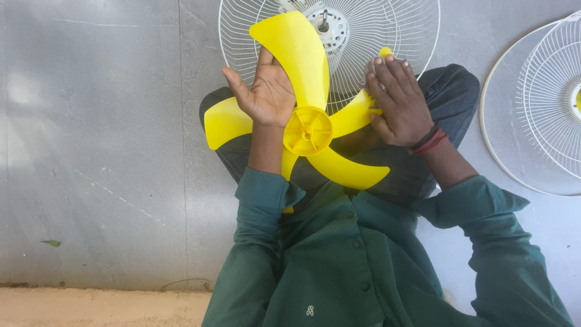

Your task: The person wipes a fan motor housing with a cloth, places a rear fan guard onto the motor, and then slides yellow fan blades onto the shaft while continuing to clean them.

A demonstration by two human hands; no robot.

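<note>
A yellow plastic fan blade [307,130] with several curved vanes and a round hub is held up in front of me, over my crossed legs. My left hand [266,91] grips it by the upper vane near the hub, thumb spread out. My right hand [402,103] rests flat over the right vane, fingers together, with what looks like a pale cloth under the fingertips. Behind the blade lies a white wire fan guard [387,30] with the motor shaft [325,21] at its centre.
A second white wire guard [554,103] with its ring lies on the grey stone floor at the right. A small green leaf [51,243] sits at lower left, near a sandy strip [91,309] along the floor's edge.
</note>
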